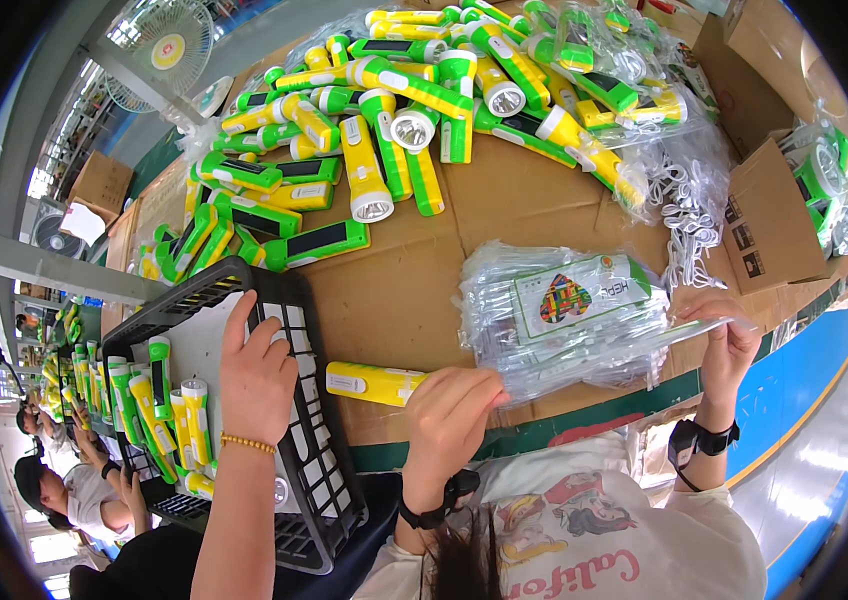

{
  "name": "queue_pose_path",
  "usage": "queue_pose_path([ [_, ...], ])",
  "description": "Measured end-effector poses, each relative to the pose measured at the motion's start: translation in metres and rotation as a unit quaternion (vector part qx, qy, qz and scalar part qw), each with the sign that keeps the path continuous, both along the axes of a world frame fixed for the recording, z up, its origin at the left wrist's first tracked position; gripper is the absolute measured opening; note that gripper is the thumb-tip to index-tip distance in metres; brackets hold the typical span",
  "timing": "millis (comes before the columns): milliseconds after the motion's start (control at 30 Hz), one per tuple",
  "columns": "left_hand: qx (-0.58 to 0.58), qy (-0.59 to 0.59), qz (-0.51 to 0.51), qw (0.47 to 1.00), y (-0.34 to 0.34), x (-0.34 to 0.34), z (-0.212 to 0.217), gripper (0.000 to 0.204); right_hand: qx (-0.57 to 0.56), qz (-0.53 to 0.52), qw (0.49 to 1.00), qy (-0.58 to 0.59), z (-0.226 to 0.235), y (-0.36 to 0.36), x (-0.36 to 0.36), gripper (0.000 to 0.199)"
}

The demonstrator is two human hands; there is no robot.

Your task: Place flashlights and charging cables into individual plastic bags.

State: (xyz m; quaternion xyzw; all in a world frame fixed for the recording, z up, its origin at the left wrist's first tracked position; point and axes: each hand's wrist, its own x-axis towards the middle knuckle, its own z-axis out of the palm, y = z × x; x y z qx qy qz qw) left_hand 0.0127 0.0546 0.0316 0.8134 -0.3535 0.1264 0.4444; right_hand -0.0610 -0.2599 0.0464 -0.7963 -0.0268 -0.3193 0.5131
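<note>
My left hand [452,408] is closed, its fingertips at the near left edge of a clear plastic bag [599,362]. The far right end of that bag is pinched in my right hand [730,345]. Beneath it lies a pile of flat clear bags [489,310], with a green and white printed card [584,295] showing through. A yellow flashlight [369,383] lies on the cardboard to the left; its right end disappears behind my left hand, and I cannot tell whether they touch. Black straps circle both my wrists.
A co-worker's hand [256,370] with a beaded bracelet reaches over a black crate [329,470] holding flashlights. Green and yellow flashlights [364,165] are heaped at the far side. White cables [694,215] and an open carton [774,215] stand right. Other people sit far left.
</note>
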Motion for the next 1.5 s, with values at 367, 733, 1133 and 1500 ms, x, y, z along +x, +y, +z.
queue_pose_path([
  [367,-0.192,0.305,-0.004,0.933,-0.005,-0.032,0.005,0.008,0.071,-0.169,0.981,-0.068,-0.014,0.049,0.029,0.012],
  [733,-0.075,0.182,0.01,0.98,-0.001,-0.029,0.008,0.013,-0.365,0.191,0.911,0.008,0.02,0.106,0.026,0.027],
  [1133,-0.179,0.199,0.057,0.962,0.054,-0.063,0.022,0.006,-0.383,0.27,0.882,0.051,0.036,0.074,0.063,0.042],
  [1500,-0.214,0.249,-0.108,0.938,0.094,-0.108,0.038,0.008,-0.333,0.336,0.874,0.107,0.025,0.187,0.111,0.056],
])
